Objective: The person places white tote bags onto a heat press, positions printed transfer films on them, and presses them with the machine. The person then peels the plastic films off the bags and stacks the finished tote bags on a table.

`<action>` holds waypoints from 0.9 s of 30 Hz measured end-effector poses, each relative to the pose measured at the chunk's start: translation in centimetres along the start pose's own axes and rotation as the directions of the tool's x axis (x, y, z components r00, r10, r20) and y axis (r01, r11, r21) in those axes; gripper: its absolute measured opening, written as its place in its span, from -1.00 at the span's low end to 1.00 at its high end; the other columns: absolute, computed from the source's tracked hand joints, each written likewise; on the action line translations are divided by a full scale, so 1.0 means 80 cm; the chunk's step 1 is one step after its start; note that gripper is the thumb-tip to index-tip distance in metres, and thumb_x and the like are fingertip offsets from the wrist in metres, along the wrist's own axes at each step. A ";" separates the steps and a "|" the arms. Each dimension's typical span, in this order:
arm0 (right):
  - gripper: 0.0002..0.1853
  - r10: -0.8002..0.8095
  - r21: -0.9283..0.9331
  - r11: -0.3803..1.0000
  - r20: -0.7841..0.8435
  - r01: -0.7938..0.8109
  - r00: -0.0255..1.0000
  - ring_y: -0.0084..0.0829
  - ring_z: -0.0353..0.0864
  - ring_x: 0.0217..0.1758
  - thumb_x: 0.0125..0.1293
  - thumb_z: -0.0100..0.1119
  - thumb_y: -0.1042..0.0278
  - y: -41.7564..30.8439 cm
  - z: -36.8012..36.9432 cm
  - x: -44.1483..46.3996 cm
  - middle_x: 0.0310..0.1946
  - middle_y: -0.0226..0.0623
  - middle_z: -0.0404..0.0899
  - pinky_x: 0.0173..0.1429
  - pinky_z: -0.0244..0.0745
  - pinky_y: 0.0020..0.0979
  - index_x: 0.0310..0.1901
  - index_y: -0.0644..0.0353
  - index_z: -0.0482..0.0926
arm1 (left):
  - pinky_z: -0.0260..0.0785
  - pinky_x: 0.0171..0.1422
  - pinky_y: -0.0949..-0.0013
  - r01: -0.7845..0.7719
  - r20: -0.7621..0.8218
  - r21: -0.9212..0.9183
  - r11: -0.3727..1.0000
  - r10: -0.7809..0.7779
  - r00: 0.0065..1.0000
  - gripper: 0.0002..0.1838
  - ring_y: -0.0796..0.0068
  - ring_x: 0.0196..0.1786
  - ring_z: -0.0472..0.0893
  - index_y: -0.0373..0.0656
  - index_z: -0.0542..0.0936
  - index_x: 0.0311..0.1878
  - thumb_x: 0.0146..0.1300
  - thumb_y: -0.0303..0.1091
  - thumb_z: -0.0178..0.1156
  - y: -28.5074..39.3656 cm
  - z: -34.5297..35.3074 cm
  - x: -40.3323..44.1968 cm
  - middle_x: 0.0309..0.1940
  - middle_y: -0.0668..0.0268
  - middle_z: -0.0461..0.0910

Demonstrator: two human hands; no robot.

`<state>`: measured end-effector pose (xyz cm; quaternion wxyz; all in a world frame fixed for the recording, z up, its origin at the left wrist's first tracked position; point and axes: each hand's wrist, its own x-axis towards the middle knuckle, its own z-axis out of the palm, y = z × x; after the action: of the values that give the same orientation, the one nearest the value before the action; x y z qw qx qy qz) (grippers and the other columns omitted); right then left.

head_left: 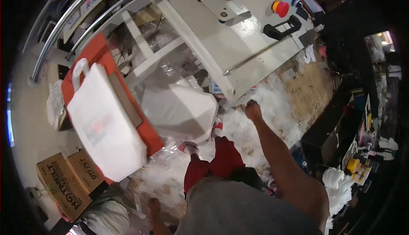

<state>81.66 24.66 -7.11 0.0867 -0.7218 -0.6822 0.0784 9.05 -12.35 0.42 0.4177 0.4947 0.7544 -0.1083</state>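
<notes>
My right hand [253, 110] is stretched forward over the littered floor, near the lower corner of the white machine [204, 35]. Its fingers look curled; whatever they hold, if anything, is hidden. Low in the view, my left hand [154, 205] hangs beside my body, small and dim, its fingers unclear. Ahead on the left, a white fabric bag [106, 124] with a looped handle and a faint reddish print lies on an orange board [147, 139]. Between that board and the machine is a white stack of bag-like sheets [179, 111], partly under clear plastic.
A red emergency-stop button [281, 8] and a black handle [281, 27] are on the machine. Metal rails [64, 26] curve at upper left. A cardboard box [64, 188] stands at lower left. White scraps [268, 107] cover the floor; dark boxes [324, 128] stand right.
</notes>
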 end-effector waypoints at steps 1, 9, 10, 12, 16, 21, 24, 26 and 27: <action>-0.83 0.224 0.084 0.969 0.109 -0.234 0.968 0.07 0.64 -0.19 0.22 0.06 0.39 0.011 -0.021 0.025 -0.34 0.11 0.63 -0.07 0.54 -0.07 -0.36 0.29 0.59 | 0.44 -0.12 0.24 0.251 0.111 -0.146 0.957 -0.236 0.965 -0.75 0.40 -0.22 0.62 -0.27 0.57 -0.13 0.26 -0.28 0.17 0.041 0.017 -0.010 -0.31 0.16 0.63; -0.78 0.345 0.498 0.846 -0.234 -0.192 0.909 -0.02 0.65 -0.10 0.24 0.19 0.28 0.183 0.123 0.143 -0.21 -0.05 0.68 -0.05 0.57 -0.21 -0.16 0.19 0.64 | 0.51 -0.18 0.23 0.294 0.180 -0.521 0.801 -0.234 0.955 -0.71 0.38 -0.35 0.66 -0.31 0.56 -0.12 0.29 -0.23 0.21 0.196 0.088 -0.019 -0.38 0.15 0.66; -0.78 0.350 0.518 0.835 -0.239 -0.186 0.906 -0.02 0.65 -0.11 0.23 0.19 0.28 0.176 0.117 0.150 -0.22 -0.04 0.68 -0.05 0.57 -0.21 -0.16 0.20 0.64 | 0.51 -0.15 0.21 0.284 0.141 -0.453 0.845 -0.247 0.959 -0.70 0.36 -0.32 0.66 -0.31 0.56 -0.11 0.32 -0.22 0.20 0.231 0.063 -0.009 -0.35 0.13 0.66; -0.78 0.353 0.565 0.810 -0.258 -0.156 0.899 -0.01 0.66 -0.12 0.22 0.20 0.29 0.162 0.100 0.154 -0.23 -0.03 0.68 -0.05 0.58 -0.23 -0.16 0.20 0.64 | 0.51 -0.12 0.19 0.284 0.109 -0.376 0.882 -0.262 0.959 -0.69 0.35 -0.28 0.67 -0.31 0.56 -0.10 0.34 -0.20 0.19 0.263 0.036 0.000 -0.31 0.11 0.66; -0.78 0.352 0.659 0.751 -0.352 -0.038 0.867 0.01 0.67 -0.16 0.21 0.22 0.31 0.133 0.038 0.157 -0.24 0.00 0.68 -0.06 0.59 -0.26 -0.16 0.22 0.64 | 0.49 -0.03 0.13 0.208 0.042 -0.515 0.832 -0.218 0.975 -0.68 0.22 -0.15 0.66 -0.28 0.57 -0.08 0.40 -0.17 0.13 0.312 -0.009 0.014 -0.22 0.09 0.64; -0.80 0.352 0.094 0.936 -0.208 -0.340 0.913 0.04 0.65 -0.16 0.20 0.22 0.34 0.092 -0.141 0.112 -0.23 0.04 0.64 -0.09 0.58 -0.20 -0.20 0.25 0.63 | 0.49 -0.01 0.11 0.059 -0.024 -0.320 0.945 -0.070 0.997 -0.70 0.13 -0.10 0.65 -0.28 0.58 -0.07 0.35 -0.21 0.18 0.304 -0.028 0.025 -0.16 0.06 0.64; -0.92 0.145 0.088 0.988 -0.201 -0.129 0.969 0.04 0.57 -0.31 0.21 0.15 0.43 -0.027 -0.260 0.035 -0.39 0.00 0.55 -0.20 0.48 -0.11 -0.35 0.25 0.54 | 0.49 0.02 0.10 -0.360 -0.184 -0.232 0.904 0.323 0.928 -0.70 0.07 -0.07 0.65 -0.28 0.58 -0.04 0.25 -0.28 0.25 0.337 -0.036 0.050 -0.12 0.01 0.63; -0.92 -0.002 0.208 0.978 0.081 -0.015 0.997 0.02 0.55 -0.30 0.21 0.14 0.47 -0.118 -0.317 -0.015 -0.43 -0.02 0.50 -0.18 0.47 -0.11 -0.39 0.27 0.49 | 0.45 0.16 0.10 -0.457 -0.266 -0.399 0.795 0.377 0.887 -0.62 0.00 0.04 0.61 -0.26 0.58 0.03 0.19 -0.30 0.30 0.429 -0.076 0.037 -0.03 -0.01 0.62; -0.93 -0.157 0.274 0.957 0.234 0.090 0.960 -0.01 0.54 -0.35 0.20 0.16 0.48 -0.157 -0.346 -0.027 -0.45 -0.05 0.49 -0.22 0.48 -0.14 -0.36 0.29 0.51 | 0.39 0.29 0.16 -0.333 0.121 -0.298 0.895 0.382 0.916 -0.52 0.13 0.22 0.53 -0.27 0.49 0.17 0.20 -0.34 0.31 0.537 -0.180 -0.007 0.13 0.08 0.55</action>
<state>75.74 22.64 22.75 0.0981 -0.6438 -0.7153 0.2533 37.54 16.52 20.61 0.5593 0.5518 0.6178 0.0314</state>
